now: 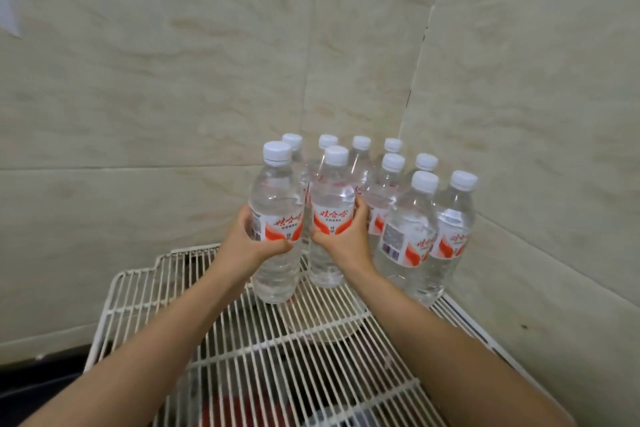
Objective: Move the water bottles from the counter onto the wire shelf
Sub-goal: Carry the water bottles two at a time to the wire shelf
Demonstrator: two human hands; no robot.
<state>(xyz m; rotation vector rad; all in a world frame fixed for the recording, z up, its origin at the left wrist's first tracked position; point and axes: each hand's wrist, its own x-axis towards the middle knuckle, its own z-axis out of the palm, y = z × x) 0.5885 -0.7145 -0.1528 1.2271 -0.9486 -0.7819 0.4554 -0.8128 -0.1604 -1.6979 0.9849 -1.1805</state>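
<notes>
Two clear water bottles with white caps and red-and-white labels are in my hands, upright, their bases at the white wire shelf. My left hand is closed around the left bottle at its label. My right hand grips the second bottle just to its right. Behind and to the right, several more of the same bottles stand packed together in the shelf's far right corner against the wall.
Beige tiled walls meet in a corner right behind the bottles. The near and left parts of the wire shelf hold nothing. Dark and red shapes show through the wires below, too blurred to name.
</notes>
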